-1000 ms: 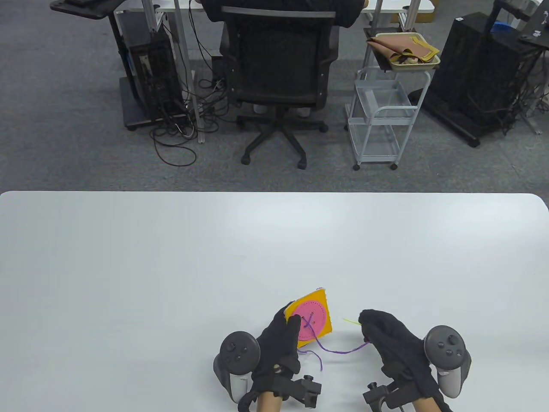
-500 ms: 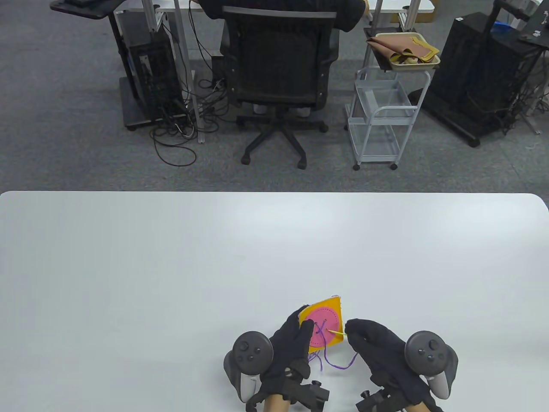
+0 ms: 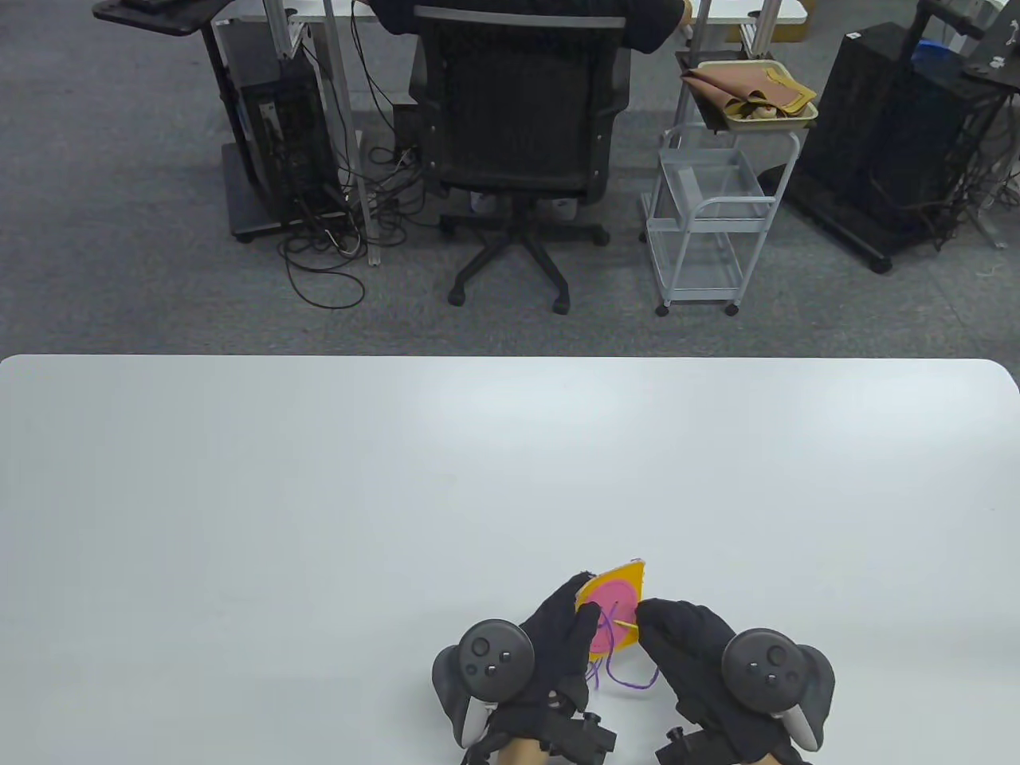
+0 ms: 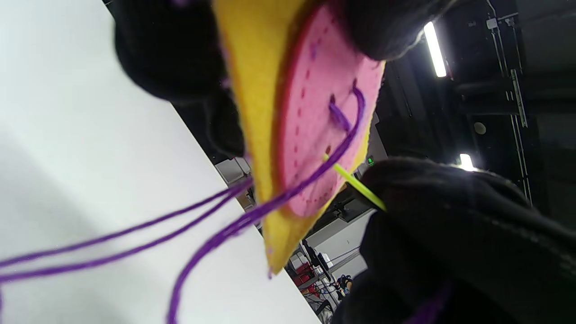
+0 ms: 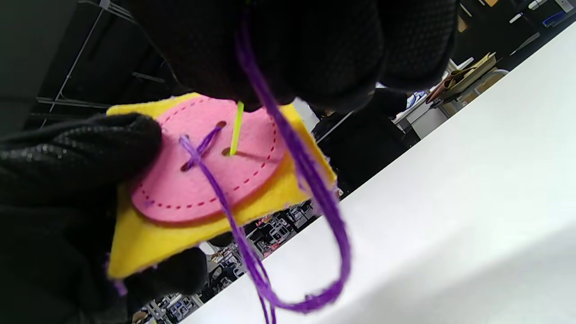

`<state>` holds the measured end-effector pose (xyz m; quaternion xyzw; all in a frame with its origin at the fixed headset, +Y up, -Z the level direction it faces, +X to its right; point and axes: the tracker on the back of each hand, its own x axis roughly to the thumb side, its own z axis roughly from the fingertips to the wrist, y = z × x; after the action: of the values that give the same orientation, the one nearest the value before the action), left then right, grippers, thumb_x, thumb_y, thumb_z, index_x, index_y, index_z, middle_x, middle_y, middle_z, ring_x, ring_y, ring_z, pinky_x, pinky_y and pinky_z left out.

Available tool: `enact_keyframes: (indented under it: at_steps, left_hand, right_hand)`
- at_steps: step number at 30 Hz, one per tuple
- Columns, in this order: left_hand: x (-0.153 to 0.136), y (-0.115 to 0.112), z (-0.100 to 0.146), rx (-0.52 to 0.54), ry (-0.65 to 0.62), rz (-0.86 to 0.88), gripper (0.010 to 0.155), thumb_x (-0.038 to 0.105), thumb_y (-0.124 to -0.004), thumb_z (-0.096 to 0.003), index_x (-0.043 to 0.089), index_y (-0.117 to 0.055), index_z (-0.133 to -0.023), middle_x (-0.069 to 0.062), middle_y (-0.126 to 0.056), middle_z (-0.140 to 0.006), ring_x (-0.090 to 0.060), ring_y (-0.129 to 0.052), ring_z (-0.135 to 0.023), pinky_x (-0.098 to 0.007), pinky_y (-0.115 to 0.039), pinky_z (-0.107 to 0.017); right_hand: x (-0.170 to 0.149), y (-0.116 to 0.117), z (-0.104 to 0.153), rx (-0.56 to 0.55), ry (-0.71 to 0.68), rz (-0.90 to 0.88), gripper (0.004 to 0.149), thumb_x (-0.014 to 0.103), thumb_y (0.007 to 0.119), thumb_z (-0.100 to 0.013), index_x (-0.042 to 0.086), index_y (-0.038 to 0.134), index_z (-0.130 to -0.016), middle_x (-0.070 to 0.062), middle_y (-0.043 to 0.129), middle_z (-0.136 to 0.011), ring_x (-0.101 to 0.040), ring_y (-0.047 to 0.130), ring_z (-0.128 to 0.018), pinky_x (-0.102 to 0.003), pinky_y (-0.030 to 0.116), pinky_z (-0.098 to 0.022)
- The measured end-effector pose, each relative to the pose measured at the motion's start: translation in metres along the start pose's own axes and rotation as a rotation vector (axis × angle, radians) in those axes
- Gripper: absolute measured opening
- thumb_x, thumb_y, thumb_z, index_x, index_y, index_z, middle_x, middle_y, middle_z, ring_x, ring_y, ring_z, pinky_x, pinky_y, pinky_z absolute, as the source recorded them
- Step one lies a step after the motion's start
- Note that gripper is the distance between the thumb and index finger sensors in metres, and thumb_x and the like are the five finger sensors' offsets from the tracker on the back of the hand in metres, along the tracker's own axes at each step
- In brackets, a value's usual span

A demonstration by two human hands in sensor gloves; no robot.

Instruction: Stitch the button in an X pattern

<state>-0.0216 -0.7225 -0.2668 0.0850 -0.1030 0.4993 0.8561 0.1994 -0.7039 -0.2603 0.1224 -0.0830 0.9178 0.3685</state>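
A pink felt button lies on a yellow felt square, with purple thread crossing its holes. My left hand holds the square tilted above the table; it shows in the left wrist view and the right wrist view. My right hand pinches a lime-green needle whose tip sits in a button hole. The needle also shows in the left wrist view. The thread hangs in a loop from my right fingers.
The white table stretches ahead and to both sides. Beyond its far edge stand an office chair, a white cart with a tray of fabric, and black equipment stands.
Both hands have moved closer together. My right hand has brought the needle from off to the right into a hole of the button. The felt square has tilted more upright.
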Motion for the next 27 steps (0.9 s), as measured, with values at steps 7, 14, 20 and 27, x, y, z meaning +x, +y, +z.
enact_keyframes:
  at_steps: [7,14,20,27]
  left_hand:
    - [0.005,-0.007,0.000,-0.045,-0.017,0.018,0.047,0.035,-0.070,-0.0532,0.015,-0.077,-0.095,-0.007,-0.095,-0.086,-0.021,-0.108,-0.051,-0.041,-0.090,-0.035]
    - [0.005,-0.009,0.000,-0.102,-0.025,0.074,0.047,0.036,-0.066,-0.0541,0.015,-0.076,-0.095,-0.006,-0.097,-0.085,-0.021,-0.109,-0.052,-0.041,-0.092,-0.035]
    - [0.000,-0.010,-0.001,-0.123,0.002,0.173,0.047,0.036,-0.064,-0.0549,0.014,-0.074,-0.095,-0.009,-0.097,-0.083,-0.025,-0.111,-0.055,-0.043,-0.094,-0.037]
    - [-0.007,-0.010,-0.001,-0.118,0.057,0.308,0.047,0.036,-0.063,-0.0553,0.013,-0.072,-0.095,-0.011,-0.095,-0.085,-0.028,-0.107,-0.067,-0.045,-0.092,-0.045]
  right_hand:
    - [0.001,0.004,0.001,0.010,-0.006,0.041,0.037,0.034,0.074,-0.052,0.019,0.071,-0.086,-0.006,0.085,-0.062,-0.016,0.084,-0.053,-0.047,0.071,-0.062]
    - [0.001,0.005,0.001,0.004,-0.016,0.050,0.038,0.034,0.074,-0.052,0.018,0.071,-0.086,-0.006,0.086,-0.061,-0.016,0.084,-0.053,-0.047,0.071,-0.062]
    - [0.000,0.005,0.001,-0.005,-0.018,0.036,0.038,0.034,0.074,-0.052,0.018,0.070,-0.086,-0.005,0.086,-0.062,-0.016,0.085,-0.053,-0.047,0.071,-0.062]
    - [-0.004,0.002,-0.001,0.038,-0.023,-0.056,0.045,0.040,0.074,-0.051,0.018,0.068,-0.090,-0.006,0.086,-0.069,-0.019,0.086,-0.060,-0.048,0.069,-0.065]
